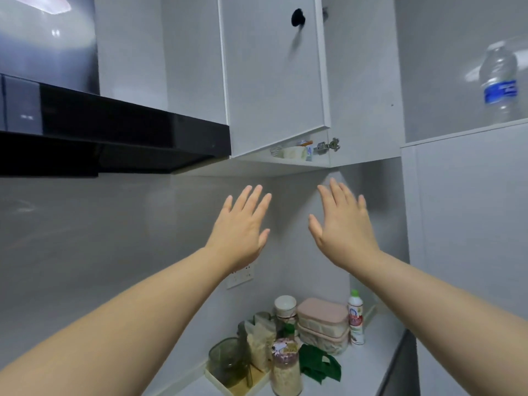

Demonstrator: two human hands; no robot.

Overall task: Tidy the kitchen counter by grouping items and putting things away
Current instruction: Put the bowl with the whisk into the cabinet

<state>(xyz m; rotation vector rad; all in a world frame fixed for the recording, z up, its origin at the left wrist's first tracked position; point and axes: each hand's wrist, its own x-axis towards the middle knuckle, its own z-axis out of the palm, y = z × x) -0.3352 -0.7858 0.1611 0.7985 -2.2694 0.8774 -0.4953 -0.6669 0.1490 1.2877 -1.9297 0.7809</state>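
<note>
Left hand point(243, 224) and right hand point(343, 227) raised with fingers straight, holding nothing, below a part-open cabinet door point(274, 75), jars point(285, 367), pink boxes point(321, 315) and white bottle point(355, 318) grouped on the surface point(368, 364), water bottle point(500, 81) on a shelf at right.

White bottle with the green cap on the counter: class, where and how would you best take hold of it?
Grip the white bottle round its slim body, probably from the right: it stands upright, the stacked pink containers crowd its left, its right side is free.

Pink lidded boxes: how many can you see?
2: upper pink box sits on lower pink box, beside the green-capped bottle. More could hide in the cabinet.
</note>
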